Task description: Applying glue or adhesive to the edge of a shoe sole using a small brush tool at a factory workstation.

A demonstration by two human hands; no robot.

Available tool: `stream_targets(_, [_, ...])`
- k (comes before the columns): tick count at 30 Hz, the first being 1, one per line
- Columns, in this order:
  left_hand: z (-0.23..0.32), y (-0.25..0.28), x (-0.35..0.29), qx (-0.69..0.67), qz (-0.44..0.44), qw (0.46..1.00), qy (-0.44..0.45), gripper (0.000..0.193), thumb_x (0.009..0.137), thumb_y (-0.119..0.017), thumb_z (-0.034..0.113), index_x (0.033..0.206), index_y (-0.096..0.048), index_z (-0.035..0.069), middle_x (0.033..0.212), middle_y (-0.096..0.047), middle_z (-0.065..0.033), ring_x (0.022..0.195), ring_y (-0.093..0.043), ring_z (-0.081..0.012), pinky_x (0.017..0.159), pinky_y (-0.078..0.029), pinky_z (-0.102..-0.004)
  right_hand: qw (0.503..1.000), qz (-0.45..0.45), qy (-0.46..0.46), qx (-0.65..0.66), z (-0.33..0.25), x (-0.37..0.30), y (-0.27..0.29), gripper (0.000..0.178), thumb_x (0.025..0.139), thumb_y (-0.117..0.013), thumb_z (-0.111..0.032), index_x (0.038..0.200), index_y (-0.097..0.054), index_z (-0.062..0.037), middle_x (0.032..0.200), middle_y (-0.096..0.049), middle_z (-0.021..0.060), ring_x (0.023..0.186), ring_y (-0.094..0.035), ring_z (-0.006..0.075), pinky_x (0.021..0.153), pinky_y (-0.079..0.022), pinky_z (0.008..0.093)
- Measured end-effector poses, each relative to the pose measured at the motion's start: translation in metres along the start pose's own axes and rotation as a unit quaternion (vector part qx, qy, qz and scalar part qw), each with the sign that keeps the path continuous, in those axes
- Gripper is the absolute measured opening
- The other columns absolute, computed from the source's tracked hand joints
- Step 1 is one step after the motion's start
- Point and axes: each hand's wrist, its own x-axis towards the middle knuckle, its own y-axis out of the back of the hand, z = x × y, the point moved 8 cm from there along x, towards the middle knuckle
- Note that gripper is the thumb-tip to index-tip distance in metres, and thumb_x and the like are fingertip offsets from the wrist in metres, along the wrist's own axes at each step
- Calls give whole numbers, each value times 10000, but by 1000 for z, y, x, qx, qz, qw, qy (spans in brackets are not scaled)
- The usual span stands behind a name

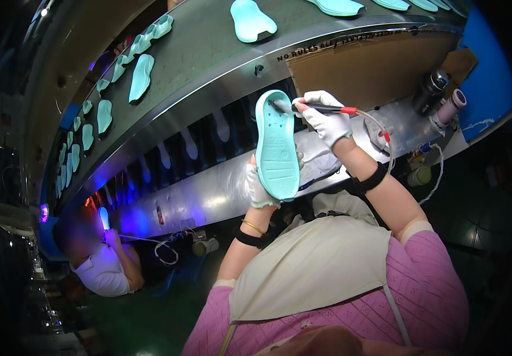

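Note:
My left hand (257, 187), in a white glove with bare fingertips, holds a mint-green shoe sole (278, 148) from its left side and underneath. The sole stands lengthwise, with its recessed, ribbed face toward me and small holes near its far end. My right hand (329, 123), also in a white glove, grips a brush (327, 108) with a black handle and a red collar. Its pale bristles touch the inside of the sole's far end. From the back of the handle, a thin clear tube (392, 155) runs down past my right wrist.
Several mint soles (141, 78) lie on the dark conveyor belt (196, 41) beyond a metal rail. Below are a steel ledge (226, 181), a rack of pale sole shapes (189, 144) and cardboard (369, 65). A black bottle (428, 94) and pink tumbler (449, 107) stand right. A co-worker (105, 261) sits left.

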Motion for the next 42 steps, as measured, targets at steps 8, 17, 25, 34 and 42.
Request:
stream_targets(8, [21,21,2,38,47,998,-23,622,908,-275,503,1220,-469,1,1030,-616,-183,894,-627,-289,797,-519,-366,979,-194,-39,-47,7,-49,-32,145,782,-633,69,894,-587,-11,953,-622,67,874,-596,115,773,-481,259])
stream_targets(17, [35,33,-2,151,52,987,-36,586,927,-298,470,1205,-485,-11,1032,-614,-190,898,-617,-257,800,-498,-337,916,-211,251,-233,-37,-38,-26,174,694,-641,80,793,-576,-49,883,-604,101,834,-607,245,772,-483,302])
stream_targets(25, [55,11,1,147,73,982,-89,546,950,-261,432,1175,-501,-4,1010,-622,-168,856,-624,-227,767,-506,-314,914,-264,255,-174,-54,-53,-47,154,691,-625,82,770,-559,-31,886,-605,106,831,-595,254,752,-479,311])
stream_targets(34, [105,-5,23,194,-2,974,-115,653,924,-204,479,1253,-445,-31,1067,-588,-245,886,-624,-287,782,-518,-341,919,-295,196,-175,-54,-59,-28,153,696,-662,63,790,-592,-34,868,-612,107,823,-609,235,753,-490,308])
stream_targets(42, [208,-83,93,129,-113,977,-128,634,893,-369,452,1314,-348,-22,1254,-476,-230,1048,-549,-322,854,-459,-490,959,-195,145,-146,-49,-50,-2,160,754,-638,73,868,-587,-28,949,-584,75,873,-584,147,769,-474,258])
